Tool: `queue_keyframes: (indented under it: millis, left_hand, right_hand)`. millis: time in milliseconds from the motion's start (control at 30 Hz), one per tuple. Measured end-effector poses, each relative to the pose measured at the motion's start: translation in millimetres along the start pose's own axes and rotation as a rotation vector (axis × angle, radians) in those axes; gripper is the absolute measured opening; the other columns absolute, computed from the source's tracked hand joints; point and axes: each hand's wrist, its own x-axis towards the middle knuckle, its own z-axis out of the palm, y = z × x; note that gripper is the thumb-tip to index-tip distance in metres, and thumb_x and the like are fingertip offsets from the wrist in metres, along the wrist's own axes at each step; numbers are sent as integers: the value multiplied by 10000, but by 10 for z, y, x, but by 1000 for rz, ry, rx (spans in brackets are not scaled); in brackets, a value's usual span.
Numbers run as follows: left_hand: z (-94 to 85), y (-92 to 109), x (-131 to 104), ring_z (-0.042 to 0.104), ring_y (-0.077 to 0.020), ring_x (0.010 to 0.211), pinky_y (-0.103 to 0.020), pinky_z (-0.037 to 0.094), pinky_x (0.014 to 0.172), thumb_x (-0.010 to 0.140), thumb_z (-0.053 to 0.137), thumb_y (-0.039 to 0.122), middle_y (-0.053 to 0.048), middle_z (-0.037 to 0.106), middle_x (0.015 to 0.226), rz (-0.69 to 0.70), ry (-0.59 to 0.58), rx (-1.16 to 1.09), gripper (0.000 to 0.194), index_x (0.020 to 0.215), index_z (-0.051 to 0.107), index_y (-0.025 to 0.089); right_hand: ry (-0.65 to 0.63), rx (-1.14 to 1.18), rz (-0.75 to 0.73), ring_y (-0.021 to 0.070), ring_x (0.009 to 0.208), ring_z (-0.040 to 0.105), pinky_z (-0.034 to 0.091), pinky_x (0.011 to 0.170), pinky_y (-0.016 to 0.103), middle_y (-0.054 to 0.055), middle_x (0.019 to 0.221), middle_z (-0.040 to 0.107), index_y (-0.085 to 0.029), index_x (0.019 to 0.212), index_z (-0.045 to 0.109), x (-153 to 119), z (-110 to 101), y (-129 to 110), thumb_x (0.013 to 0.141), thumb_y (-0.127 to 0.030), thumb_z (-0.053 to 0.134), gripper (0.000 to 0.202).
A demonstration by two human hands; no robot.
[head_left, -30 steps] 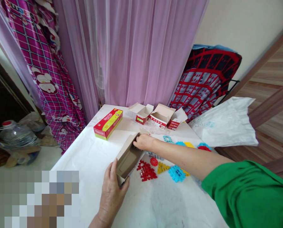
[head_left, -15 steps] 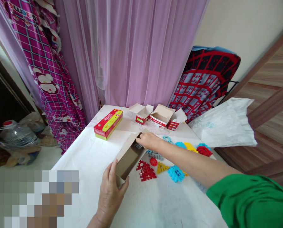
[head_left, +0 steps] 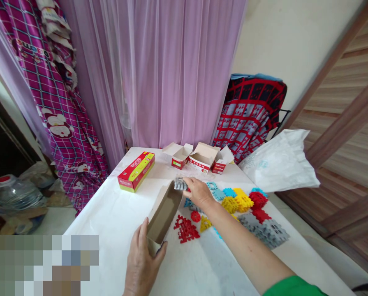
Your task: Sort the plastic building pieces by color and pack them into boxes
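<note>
My left hand (head_left: 146,257) grips the near end of a long open cardboard box (head_left: 163,213), thumb on one side and fingers on the other. The box's brown inside faces up. My right hand (head_left: 196,193) is closed on grey plastic pieces (head_left: 180,184) at the box's far end. Right of the box lie red pieces (head_left: 186,229), a round red piece (head_left: 195,216) and a yellow triangular piece (head_left: 205,223). Beyond my right forearm are yellow pieces (head_left: 237,200), blue pieces (head_left: 214,190), dark red pieces (head_left: 258,200) and a grey pile (head_left: 265,232).
A closed red and yellow box (head_left: 137,170) stands at the table's left. Three small open boxes (head_left: 201,158) sit at the back. A white bag (head_left: 276,160) lies at the right edge. Behind hang purple curtains (head_left: 177,74); a water bottle (head_left: 17,191) is on the floor.
My right hand has risen out of the box's far end, with the grey pieces now showing in its fingers. The view has shifted, and more pieces on the right are visible.
</note>
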Motion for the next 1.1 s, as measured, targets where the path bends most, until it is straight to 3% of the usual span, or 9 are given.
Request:
queue_keyframes:
  millis: [233, 400, 500, 600, 700, 800, 900, 1100]
  left_hand:
    - [-37, -17, -48, 579, -310, 1153, -498, 538, 926, 836, 616, 482, -159, 546, 1280, 8, -30, 78, 863, 1538, 189, 219]
    - [-91, -18, -23, 556, -325, 1190, -520, 512, 962, 812, 637, 511, -174, 519, 1327, 16, -67, 74, 913, 1538, 175, 208]
    - [-130, -22, 13, 555, -326, 1187, -520, 505, 967, 816, 627, 522, -182, 525, 1314, 52, -83, 74, 895, 1530, 202, 188]
    - [-142, -13, 35, 539, -332, 1209, -518, 488, 984, 827, 608, 527, -200, 517, 1322, 69, -91, 70, 874, 1520, 224, 158]
    - [-128, 7, 40, 537, -332, 1211, -515, 471, 1002, 832, 603, 516, -190, 519, 1325, 70, -123, 72, 837, 1512, 256, 172]
    - [-120, 23, 45, 529, -333, 1220, -511, 460, 1012, 834, 601, 510, -187, 514, 1332, 81, -140, 63, 824, 1508, 266, 176]
    - [-125, 25, 56, 527, -342, 1213, -518, 463, 1002, 840, 589, 523, -203, 512, 1322, 103, -145, 63, 833, 1508, 259, 151]
    - [-125, 9, 58, 520, -340, 1217, -521, 454, 1010, 840, 578, 544, -203, 502, 1327, 108, -151, 75, 841, 1509, 249, 155]
  right_hand:
    - [94, 63, 60, 232, 998, 648, 502, 863, 325, 114, 1136, 681, -194, 1213, 609, -123, 56, -172, 864, -213, 599, 349]
    - [187, 92, 62, 240, 1007, 651, 515, 878, 338, 126, 1155, 678, -168, 1204, 613, -255, 12, -131, 845, -185, 608, 359]
    - [286, 79, 46, 241, 1045, 638, 513, 909, 348, 130, 1177, 666, -168, 1215, 604, -573, 22, -9, 835, -168, 597, 380]
    - [351, 35, 14, 246, 1068, 631, 516, 928, 363, 130, 1186, 657, -177, 1227, 594, -1132, 157, 151, 843, -169, 564, 384]
    - [340, -15, 18, 244, 1049, 644, 529, 924, 369, 121, 1179, 655, -207, 1211, 599, -1749, 365, 272, 850, -167, 542, 368]
    - [305, -40, 79, 239, 1027, 651, 542, 907, 367, 120, 1173, 647, -221, 1206, 598, -2177, 535, 310, 836, -147, 545, 381]
    - [290, -22, 121, 250, 1042, 638, 544, 899, 379, 137, 1193, 619, -202, 1204, 598, -2352, 594, 272, 815, -163, 581, 391]
    - [261, 58, 168, 302, 1135, 573, 510, 939, 453, 168, 1300, 537, -195, 1154, 616, -2397, 505, 147, 761, -352, 724, 437]
